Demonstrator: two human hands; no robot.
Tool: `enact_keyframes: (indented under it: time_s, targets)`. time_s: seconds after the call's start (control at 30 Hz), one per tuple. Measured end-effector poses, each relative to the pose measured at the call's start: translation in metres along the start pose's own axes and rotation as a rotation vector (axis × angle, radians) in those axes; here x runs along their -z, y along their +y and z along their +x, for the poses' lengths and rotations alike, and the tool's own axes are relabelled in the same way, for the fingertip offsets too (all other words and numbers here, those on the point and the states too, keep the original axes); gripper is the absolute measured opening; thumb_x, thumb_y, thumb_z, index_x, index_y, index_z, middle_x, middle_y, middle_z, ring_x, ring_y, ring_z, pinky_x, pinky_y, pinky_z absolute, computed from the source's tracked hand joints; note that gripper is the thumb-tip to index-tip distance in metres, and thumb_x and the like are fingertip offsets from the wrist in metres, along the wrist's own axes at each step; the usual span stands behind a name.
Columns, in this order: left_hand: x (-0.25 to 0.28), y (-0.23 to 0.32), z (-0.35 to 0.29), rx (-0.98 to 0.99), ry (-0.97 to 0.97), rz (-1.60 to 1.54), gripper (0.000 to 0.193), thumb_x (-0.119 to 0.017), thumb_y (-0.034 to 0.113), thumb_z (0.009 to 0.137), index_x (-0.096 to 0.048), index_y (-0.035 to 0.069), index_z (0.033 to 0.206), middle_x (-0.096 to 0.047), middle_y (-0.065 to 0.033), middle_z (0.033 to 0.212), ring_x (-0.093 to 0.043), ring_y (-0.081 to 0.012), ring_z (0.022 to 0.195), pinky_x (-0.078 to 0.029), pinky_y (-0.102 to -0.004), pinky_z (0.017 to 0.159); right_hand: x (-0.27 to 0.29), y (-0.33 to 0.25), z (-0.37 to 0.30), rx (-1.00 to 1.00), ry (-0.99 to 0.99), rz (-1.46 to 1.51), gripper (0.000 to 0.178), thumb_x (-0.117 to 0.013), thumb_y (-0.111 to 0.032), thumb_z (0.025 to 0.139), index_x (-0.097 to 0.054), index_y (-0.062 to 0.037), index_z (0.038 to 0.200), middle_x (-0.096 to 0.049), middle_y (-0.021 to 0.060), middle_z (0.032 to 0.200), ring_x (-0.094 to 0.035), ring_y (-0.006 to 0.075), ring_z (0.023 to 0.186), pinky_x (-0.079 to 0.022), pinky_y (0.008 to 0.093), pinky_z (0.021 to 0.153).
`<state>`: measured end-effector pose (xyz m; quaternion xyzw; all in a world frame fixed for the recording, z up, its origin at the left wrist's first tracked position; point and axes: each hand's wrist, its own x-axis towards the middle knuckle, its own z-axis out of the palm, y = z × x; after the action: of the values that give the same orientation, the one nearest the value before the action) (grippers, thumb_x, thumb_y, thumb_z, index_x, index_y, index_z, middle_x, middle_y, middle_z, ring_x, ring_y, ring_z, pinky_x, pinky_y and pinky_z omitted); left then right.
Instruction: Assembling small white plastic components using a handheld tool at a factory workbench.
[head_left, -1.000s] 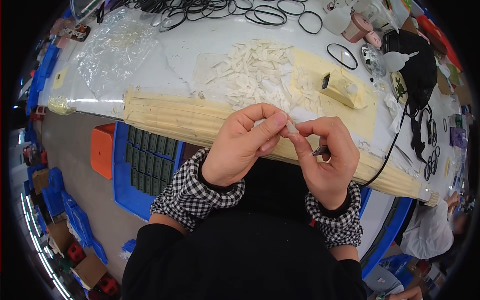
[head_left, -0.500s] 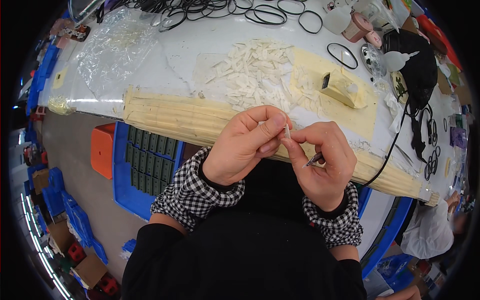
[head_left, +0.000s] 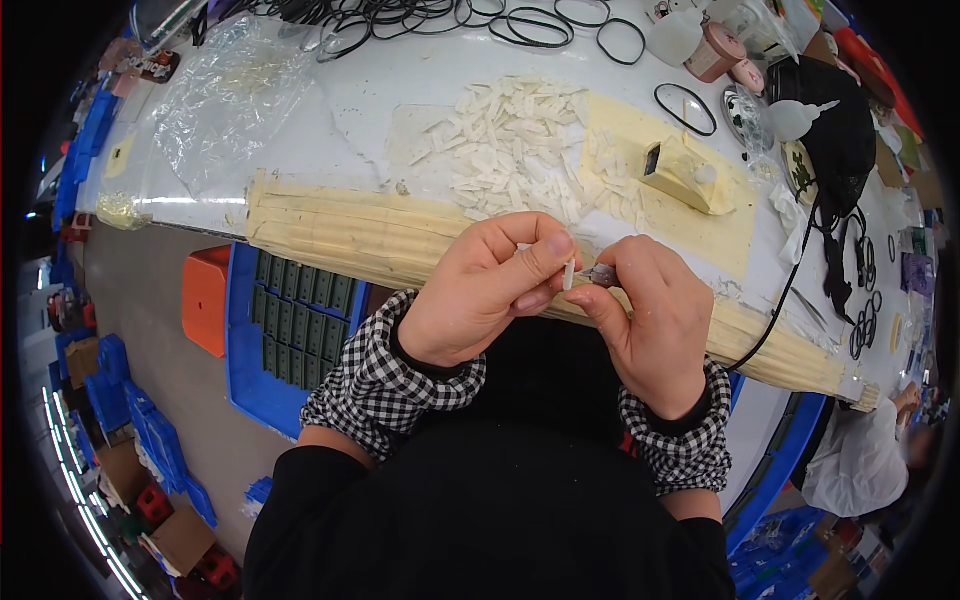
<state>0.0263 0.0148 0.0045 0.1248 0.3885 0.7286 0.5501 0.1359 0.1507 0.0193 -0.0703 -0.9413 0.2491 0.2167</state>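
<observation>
My left hand (head_left: 490, 285) pinches a small white strip (head_left: 569, 275) upright between thumb and fingers. Closed round a small grey tool (head_left: 602, 275) with a thin tip, my right hand (head_left: 655, 320) is just to the right of the strip. The tip points at the strip; whether it touches cannot be made out. Both hands are above the near table edge, which is padded with pale yellow material (head_left: 340, 222). Beyond them lies a loose heap of similar white strips (head_left: 515, 140), some spilling onto a yellow sheet (head_left: 735, 235).
On the yellow sheet sits a yellow-wrapped block (head_left: 685, 180). Black rubber rings (head_left: 535, 28) lie at the back, crumpled clear plastic (head_left: 235, 105) at the left. Right of the sheet are a black bag (head_left: 825, 140) and a cable. Below stand a blue crate (head_left: 240, 350) and an orange stool (head_left: 205, 300).
The grey tool has swung up from inside my right palm to my fingertips, toward the strip. My right fingers have come off the strip; my left hand still holds it.
</observation>
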Motion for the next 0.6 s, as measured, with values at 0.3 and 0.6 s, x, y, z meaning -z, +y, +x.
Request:
enact_keyframes:
  time_s: [0.3,0.6]
  targets:
    - [-0.0003,0.0002,-0.0005,-0.032,-0.004,0.042,0.024,-0.047,0.024,0.099,-0.053,0.004,0.085,-0.047,0.0028,0.070,-0.034,-0.0016,0.056,-0.028,-0.0176,0.052,0.0009,-0.0016,0.0003,-0.007,-0.018,-0.032,0.036,-0.064,-0.043,0.080,-0.051,-0.0091,0.074,-0.046,0.0049,0.063,-0.052,0.0229,0.056,-0.040,0.0341,0.049]
    - [-0.0010,0.0008,-0.0014,-0.051,0.011,0.066,0.024,-0.048,0.024,0.098,-0.053,0.005,0.085,-0.047,0.0029,0.070,-0.034,-0.0019,0.056,-0.028,-0.0178,0.052,0.0007,-0.0027,0.0003,-0.009,-0.025,-0.054,0.036,-0.064,-0.043,0.080,-0.051,-0.0098,0.074,-0.044,0.0042,0.061,-0.051,0.0221,0.054,-0.039,0.0339,0.048]
